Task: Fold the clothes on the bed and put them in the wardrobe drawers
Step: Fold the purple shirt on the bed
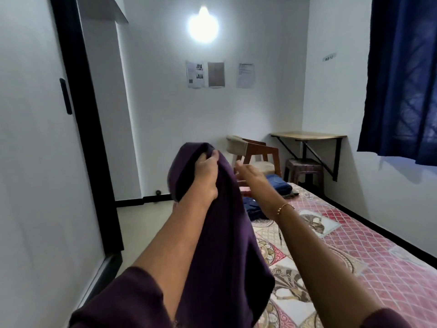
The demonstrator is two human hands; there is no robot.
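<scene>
The head view shows the folding step just starting: the left hand (206, 172) grips a purple garment (220, 233) by its top, fingers curled round the bunched cloth, holding it up over the bed's (354, 252) left edge. It hangs lengthwise, top up, tail down. The right hand (250, 175) reaches out, fingers loose, holding nothing; next it likely must catch the other top corner. Blue clothes (254, 208) lie toward the bed's far end.
</scene>
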